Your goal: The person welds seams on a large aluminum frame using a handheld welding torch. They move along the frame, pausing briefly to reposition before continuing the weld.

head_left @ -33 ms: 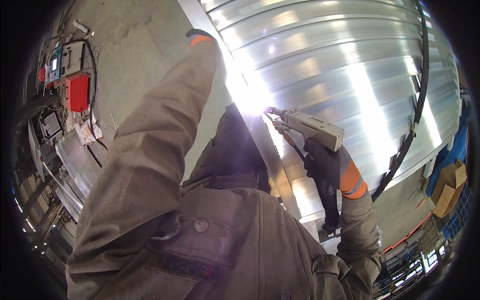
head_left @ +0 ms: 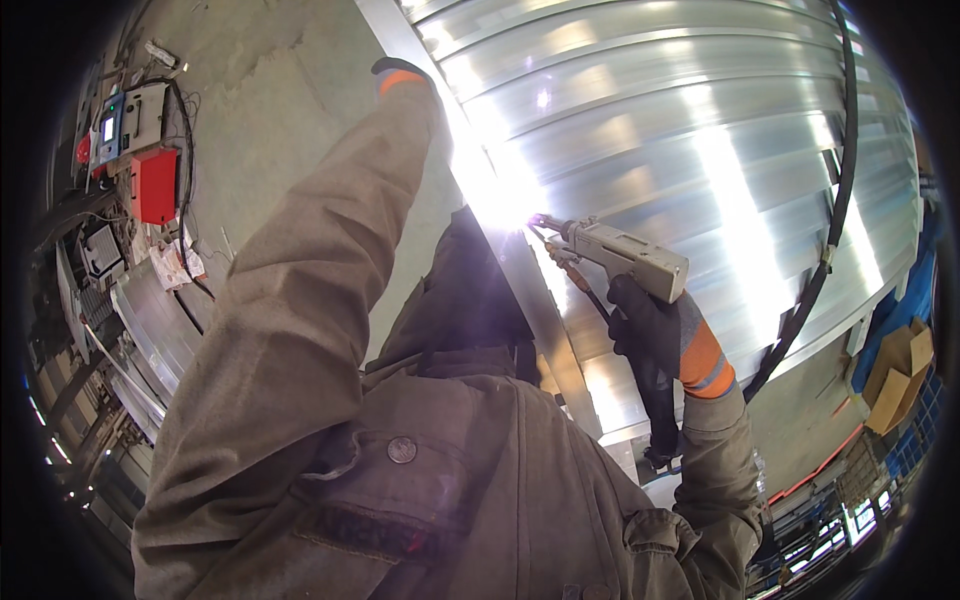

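My right hand (head_left: 648,328), in a dark glove with an orange and grey cuff, is wrapped round the grip of a pale welding gun (head_left: 630,255). The gun's nozzle points left, and a bright glare glows at its tip on the long metal edge rail (head_left: 535,300) of a ribbed, shiny metal panel (head_left: 640,130). A thin feed tube (head_left: 572,272) runs beneath the gun toward the glare. Farther off, my left hand (head_left: 398,76) is at the rail's left side; just part of its glove and orange cuff shows past the sleeve, and its fingers are hidden.
A thick black cable (head_left: 846,170) lies across the panel's right side. On the left are a red box (head_left: 155,186), a blue unit with a lit screen (head_left: 109,128), and cables on the floor. An opened cardboard box (head_left: 898,376) sits at the right. My leg (head_left: 450,290) is beside the rail.
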Action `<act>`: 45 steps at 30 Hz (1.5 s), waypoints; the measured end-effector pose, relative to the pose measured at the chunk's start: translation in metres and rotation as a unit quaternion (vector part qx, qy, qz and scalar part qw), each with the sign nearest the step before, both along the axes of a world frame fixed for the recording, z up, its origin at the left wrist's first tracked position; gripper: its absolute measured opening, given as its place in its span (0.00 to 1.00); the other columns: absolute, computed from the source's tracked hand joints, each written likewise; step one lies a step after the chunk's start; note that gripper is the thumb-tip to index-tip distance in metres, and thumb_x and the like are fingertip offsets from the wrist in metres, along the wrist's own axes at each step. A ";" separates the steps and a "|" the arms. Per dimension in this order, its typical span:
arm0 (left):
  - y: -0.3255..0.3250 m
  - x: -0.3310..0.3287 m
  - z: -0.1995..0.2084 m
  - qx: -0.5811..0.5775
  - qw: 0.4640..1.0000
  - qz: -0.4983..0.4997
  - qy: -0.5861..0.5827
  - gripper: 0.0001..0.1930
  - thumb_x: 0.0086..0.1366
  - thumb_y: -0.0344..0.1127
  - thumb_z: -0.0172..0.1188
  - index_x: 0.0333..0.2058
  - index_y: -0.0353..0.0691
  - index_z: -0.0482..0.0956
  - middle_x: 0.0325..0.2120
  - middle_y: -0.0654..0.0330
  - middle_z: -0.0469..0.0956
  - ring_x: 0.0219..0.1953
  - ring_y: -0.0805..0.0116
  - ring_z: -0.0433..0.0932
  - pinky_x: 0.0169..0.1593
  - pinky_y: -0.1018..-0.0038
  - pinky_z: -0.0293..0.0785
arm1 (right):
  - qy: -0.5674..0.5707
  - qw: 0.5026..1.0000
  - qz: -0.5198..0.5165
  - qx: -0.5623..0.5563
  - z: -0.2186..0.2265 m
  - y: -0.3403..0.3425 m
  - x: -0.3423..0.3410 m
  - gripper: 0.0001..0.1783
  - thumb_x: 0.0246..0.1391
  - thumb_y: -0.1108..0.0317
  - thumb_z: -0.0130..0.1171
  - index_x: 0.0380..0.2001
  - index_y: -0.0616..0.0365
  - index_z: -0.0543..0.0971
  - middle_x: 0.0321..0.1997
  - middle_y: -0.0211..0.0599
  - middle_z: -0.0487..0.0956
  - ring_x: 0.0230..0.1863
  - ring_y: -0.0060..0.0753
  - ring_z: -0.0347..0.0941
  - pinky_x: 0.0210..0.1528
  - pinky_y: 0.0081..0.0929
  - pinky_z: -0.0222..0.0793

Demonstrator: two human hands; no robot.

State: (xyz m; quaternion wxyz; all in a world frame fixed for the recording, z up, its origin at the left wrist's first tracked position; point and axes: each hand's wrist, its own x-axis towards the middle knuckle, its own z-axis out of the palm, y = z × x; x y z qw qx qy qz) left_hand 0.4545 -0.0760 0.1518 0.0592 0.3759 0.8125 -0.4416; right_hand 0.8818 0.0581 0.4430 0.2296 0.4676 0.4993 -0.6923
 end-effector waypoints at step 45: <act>-0.013 -0.053 -0.105 -0.003 0.999 0.025 -0.025 0.14 0.77 0.37 0.56 0.52 0.51 0.90 0.51 0.66 0.88 0.52 0.64 0.86 0.50 0.58 0.82 | 0.037 0.998 0.040 0.027 0.011 -0.002 0.028 0.22 0.74 0.52 0.63 0.47 0.66 0.79 0.26 0.36 0.80 0.24 0.27 0.80 0.26 0.29 0.78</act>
